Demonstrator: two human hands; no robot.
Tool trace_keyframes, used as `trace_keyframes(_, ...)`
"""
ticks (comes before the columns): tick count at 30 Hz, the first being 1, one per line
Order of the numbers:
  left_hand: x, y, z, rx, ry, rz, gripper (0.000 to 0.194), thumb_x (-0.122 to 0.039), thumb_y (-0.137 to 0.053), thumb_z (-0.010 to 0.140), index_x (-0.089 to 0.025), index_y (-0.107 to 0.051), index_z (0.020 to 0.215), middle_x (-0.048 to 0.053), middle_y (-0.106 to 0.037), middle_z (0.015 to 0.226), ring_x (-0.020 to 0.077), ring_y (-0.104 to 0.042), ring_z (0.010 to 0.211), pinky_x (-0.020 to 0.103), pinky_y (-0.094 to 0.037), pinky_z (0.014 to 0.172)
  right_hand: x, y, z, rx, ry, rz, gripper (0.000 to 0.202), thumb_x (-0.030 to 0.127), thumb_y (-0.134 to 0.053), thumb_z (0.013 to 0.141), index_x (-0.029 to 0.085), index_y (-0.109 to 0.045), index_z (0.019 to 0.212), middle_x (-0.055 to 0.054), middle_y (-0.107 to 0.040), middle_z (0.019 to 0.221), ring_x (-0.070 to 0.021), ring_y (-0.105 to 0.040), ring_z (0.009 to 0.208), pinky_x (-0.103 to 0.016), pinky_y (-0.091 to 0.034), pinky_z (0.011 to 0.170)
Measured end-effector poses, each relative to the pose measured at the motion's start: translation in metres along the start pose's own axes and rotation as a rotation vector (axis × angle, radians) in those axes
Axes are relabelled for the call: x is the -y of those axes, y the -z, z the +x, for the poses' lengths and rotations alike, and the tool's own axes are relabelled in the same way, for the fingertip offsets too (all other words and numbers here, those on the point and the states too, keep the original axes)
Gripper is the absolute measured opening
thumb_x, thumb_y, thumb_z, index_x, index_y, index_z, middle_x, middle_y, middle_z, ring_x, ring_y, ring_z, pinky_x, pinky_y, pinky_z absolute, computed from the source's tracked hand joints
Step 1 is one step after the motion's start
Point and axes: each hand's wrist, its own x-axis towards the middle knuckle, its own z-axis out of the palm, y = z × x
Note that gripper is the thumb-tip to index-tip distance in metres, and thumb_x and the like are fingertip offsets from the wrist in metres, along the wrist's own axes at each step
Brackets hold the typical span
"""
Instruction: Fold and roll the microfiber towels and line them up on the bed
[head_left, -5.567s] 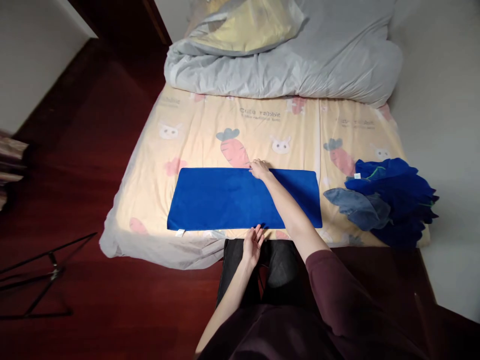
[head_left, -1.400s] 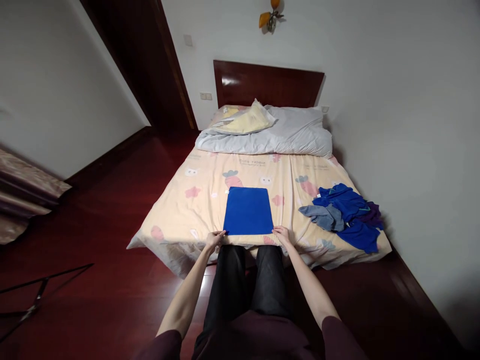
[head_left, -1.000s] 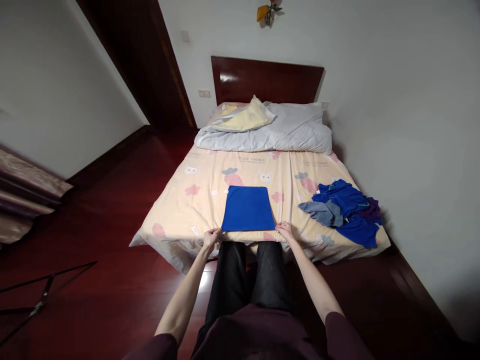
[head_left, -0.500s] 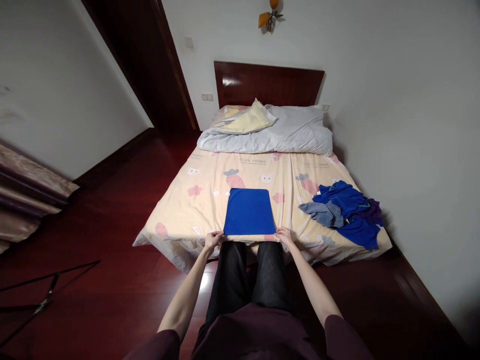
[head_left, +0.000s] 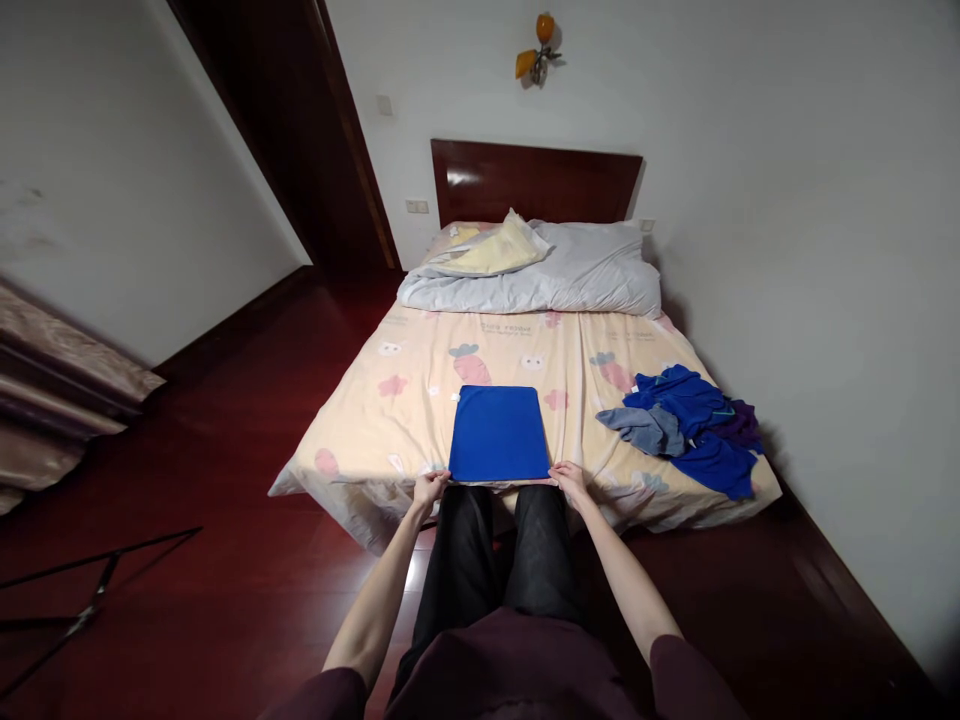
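A blue cloth (head_left: 499,434) lies flat and smooth near the foot of the bed, a small white tag at its far left corner. My left hand (head_left: 430,487) pinches its near left corner. At the near right corner, my right hand (head_left: 568,480) pinches the cloth between thumb and fingers. The cloth's near edge runs straight between both hands, just above my knees. To the right is a crumpled heap of blue and purple cloths (head_left: 686,400), with a grey-blue cloth (head_left: 646,428) at its left side.
The bed (head_left: 360,420) has a peach sheet with carrot and rabbit prints. A grey quilt (head_left: 592,265) and a pale yellow pillow (head_left: 501,250) lie by the dark headboard (head_left: 536,180). Black stand legs (head_left: 97,590) rest on the red floor at lower left.
The view has tipped slightly upward, so the bed and cloth sit a little lower in the picture. Both hands keep their pinch on the cloth's near corners.
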Motion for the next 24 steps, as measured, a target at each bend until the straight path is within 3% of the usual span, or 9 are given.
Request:
trace_keyframes(7,0.003,0.016,-0.011,-0.024,-0.001,0.021,0.038,-0.043,-0.086,0.060,-0.012,-0.070,0.076,-0.005,-0.043,0.051,0.0073,-0.032,0.049,0.023,-0.026,0.050,-0.001,0.012,-0.004,0.066,-0.057,0.020,0.039,0.039,-0.089,0.056,0.020,-0.062,0.076,-0.005,-0.075,0.076,-0.0125,-0.058,0.058,-0.017,-0.033,0.044)
trace_keyframes(12,-0.014,0.013,0.003,0.055,0.024,0.065,0.048,-0.056,-0.087,0.058,-0.014,-0.067,0.069,-0.005,-0.043,0.052,0.0081,-0.033,0.048,0.024,-0.023,0.049,0.012,0.003,0.015,0.049,-0.130,-0.002,0.036,0.033,-0.090,0.057,0.019,-0.065,0.079,-0.007,-0.075,0.078,-0.0123,-0.059,0.056,-0.018,-0.031,0.042)
trace_keyframes(16,-0.039,0.008,0.033,0.117,0.001,0.106,0.058,-0.067,-0.087,0.056,-0.016,-0.063,0.067,-0.005,-0.041,0.051,0.0095,-0.037,0.049,0.024,-0.025,0.049,0.028,-0.008,0.044,0.039,-0.145,-0.052,0.034,0.035,-0.088,0.058,0.019,-0.066,0.078,-0.001,-0.069,0.064,-0.0114,-0.055,0.052,-0.019,-0.031,0.044)
trace_keyframes(24,-0.076,-0.016,0.123,0.098,-0.013,0.139,0.060,-0.068,-0.086,0.059,-0.020,-0.051,0.057,-0.008,-0.029,0.049,0.0067,-0.027,0.046,0.025,-0.018,0.048,0.061,-0.035,0.128,-0.020,-0.115,-0.043,0.032,0.032,-0.087,0.054,0.018,-0.067,0.075,-0.005,-0.073,0.071,-0.0162,-0.062,0.063,-0.022,-0.037,0.049)
